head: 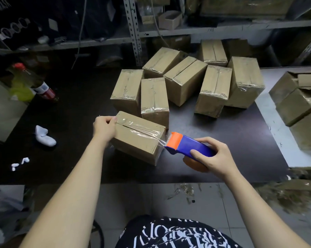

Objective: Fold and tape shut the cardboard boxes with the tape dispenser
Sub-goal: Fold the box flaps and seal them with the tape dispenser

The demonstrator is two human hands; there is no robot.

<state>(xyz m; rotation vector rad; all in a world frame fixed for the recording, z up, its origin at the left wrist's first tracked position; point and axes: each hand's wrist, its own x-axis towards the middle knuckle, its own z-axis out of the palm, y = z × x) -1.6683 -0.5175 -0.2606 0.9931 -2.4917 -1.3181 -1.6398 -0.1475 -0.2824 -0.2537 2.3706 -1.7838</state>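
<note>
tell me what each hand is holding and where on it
The right hand grips the tape dispenser round the rear of its blue body. The left hand holds the cardboard box at its left end.

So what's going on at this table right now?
A person is taping a cardboard box shut on the dark table. The left hand grips the box's left end, and the right hand holds the blue and orange tape dispenser just off the box's right edge. Clear tape runs along the top seam and is uncut, joined to the dispenser. Several taped boxes sit behind, and open boxes are on the right.
</note>
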